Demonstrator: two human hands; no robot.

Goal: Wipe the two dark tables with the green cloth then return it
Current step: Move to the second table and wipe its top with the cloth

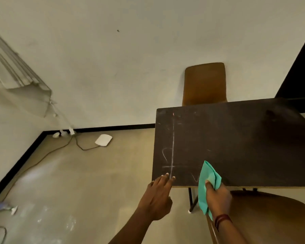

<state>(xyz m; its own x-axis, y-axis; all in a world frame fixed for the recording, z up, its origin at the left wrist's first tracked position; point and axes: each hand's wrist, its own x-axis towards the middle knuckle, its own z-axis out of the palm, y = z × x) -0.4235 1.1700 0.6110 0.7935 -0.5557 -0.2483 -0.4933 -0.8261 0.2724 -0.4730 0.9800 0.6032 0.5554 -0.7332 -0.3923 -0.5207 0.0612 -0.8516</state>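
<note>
Right hand point(217, 196) grips green cloth point(207, 182) – left hand point(158, 196) spread open on dark table point(245, 141)

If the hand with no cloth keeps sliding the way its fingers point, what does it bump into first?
Probably nothing solid. The left hand points across the dark table, so it would first cross the chalk lines. The brown chair stands far beyond, though depth is unclear.

The right hand point(217, 196) grips the green cloth point(207, 184) at the chalk-marked dark table point(245, 143); left fingertips point(167, 174) touch its edge.

Dark table point(245, 147) w/ chalk marks point(173, 148).
</note>
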